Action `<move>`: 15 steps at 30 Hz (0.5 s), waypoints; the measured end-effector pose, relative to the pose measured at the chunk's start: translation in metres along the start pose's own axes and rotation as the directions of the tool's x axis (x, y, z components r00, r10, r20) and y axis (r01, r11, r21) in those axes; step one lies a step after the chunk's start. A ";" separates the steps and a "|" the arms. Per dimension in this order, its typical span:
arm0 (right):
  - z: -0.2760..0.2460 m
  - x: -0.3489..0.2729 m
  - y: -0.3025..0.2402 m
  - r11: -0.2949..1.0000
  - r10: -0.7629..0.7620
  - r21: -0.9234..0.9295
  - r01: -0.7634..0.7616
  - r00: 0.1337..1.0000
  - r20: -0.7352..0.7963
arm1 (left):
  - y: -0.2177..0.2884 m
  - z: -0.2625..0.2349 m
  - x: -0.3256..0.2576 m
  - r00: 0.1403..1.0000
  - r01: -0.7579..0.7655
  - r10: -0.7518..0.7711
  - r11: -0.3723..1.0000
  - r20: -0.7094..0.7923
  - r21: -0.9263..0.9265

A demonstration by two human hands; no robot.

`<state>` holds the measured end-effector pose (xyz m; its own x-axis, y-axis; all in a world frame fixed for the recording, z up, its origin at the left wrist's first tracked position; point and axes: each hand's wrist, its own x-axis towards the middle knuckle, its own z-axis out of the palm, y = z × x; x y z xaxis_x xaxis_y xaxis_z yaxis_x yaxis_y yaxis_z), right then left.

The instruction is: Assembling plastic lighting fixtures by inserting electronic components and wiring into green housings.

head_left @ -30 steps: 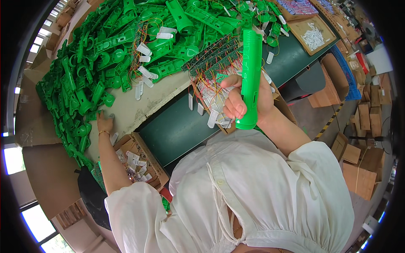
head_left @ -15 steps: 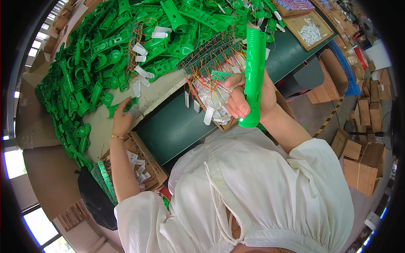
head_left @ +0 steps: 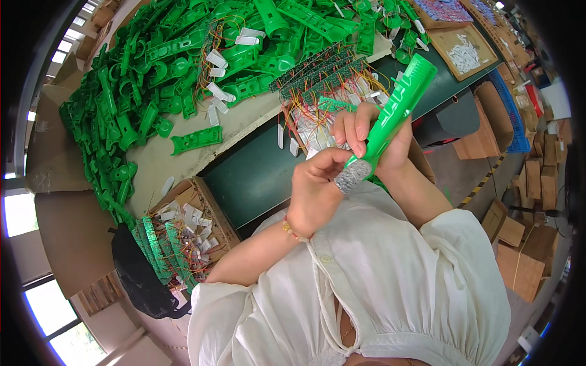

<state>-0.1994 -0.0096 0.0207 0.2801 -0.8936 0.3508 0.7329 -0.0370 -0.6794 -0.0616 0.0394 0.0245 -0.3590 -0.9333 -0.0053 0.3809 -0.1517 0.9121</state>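
At two o'clock from the middle of my view, I have the tube (head_left: 400, 100), green and slanting, held up in front of the bench (head_left: 152, 186). My right hand (head_left: 397, 147) is wrapped around its middle, fingers curled across it. My left hand (head_left: 317, 192) has a narrow grip at the near end, finger and thumb closed there; how firmly they press I cannot tell. A speckled grey cover (head_left: 352, 175), apparently on that thumb, lies against the end.

That is the change: a second ago my left hand was far off at the edge of the pile (head_left: 146, 91), and the right held the tube alone, more upright. Now the tube leans and both hands are on it, so I judge the handling to be centred on that near end. The left hand has also left a half-shell (head_left: 196, 140) lying at nine o'clock from the tube, on the bench, apart from the pile.

Further out, boards (head_left: 317, 73) with coloured wires sit at ten o'clock, the pile beyond them. A tray (head_left: 485, 66) of small white pieces is at two, a blue crate (head_left: 517, 125) at three. At eight lie an open box (head_left: 223, 213) of white parts and, past it, a black bag (head_left: 143, 283).
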 end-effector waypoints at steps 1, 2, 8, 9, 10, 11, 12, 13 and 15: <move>-0.001 -0.001 0.003 1.000 0.002 0.001 -0.002 1.000 -0.001 | -0.001 0.002 -0.001 1.000 -0.030 0.030 0.999 -0.005 -0.011; -0.001 -0.001 0.007 0.997 0.027 0.066 -0.025 0.999 -0.028 | -0.001 0.003 -0.002 0.998 -0.062 0.062 0.998 -0.013 -0.020; -0.007 -0.002 0.006 0.986 0.104 0.138 -0.089 0.989 -0.109 | 0.010 -0.008 -0.003 0.980 0.166 -0.149 0.977 0.132 -0.130; -0.007 -0.001 0.006 0.987 0.113 0.130 -0.099 0.988 -0.105 | 0.009 -0.008 -0.005 0.986 0.145 -0.129 0.977 0.106 -0.157; -0.006 0.000 0.006 0.987 0.121 0.120 -0.108 0.987 -0.102 | 0.009 -0.008 -0.006 0.986 0.146 -0.130 0.977 0.107 -0.155; -0.005 -0.001 0.007 0.987 0.118 0.121 -0.106 0.988 -0.104 | 0.009 -0.009 -0.006 0.986 0.141 -0.126 0.981 0.111 -0.137; -0.004 -0.001 0.007 0.988 0.115 0.119 -0.103 0.988 -0.101 | 0.009 -0.009 -0.007 0.986 0.133 -0.120 0.984 0.112 -0.120; -0.004 0.000 0.007 0.988 0.111 0.116 -0.099 0.989 -0.098 | 0.009 -0.010 -0.007 0.987 0.132 -0.119 0.984 0.112 -0.120; -0.003 0.000 0.007 0.988 0.113 0.119 -0.101 0.988 -0.101 | 0.008 -0.011 -0.006 0.987 0.130 -0.116 0.984 0.114 -0.119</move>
<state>-0.1961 -0.0114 0.0148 0.2969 -0.9328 0.2044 0.7694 0.1069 -0.6298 -0.0474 0.0408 0.0270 -0.4960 -0.8659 -0.0644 0.4297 -0.3093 0.8484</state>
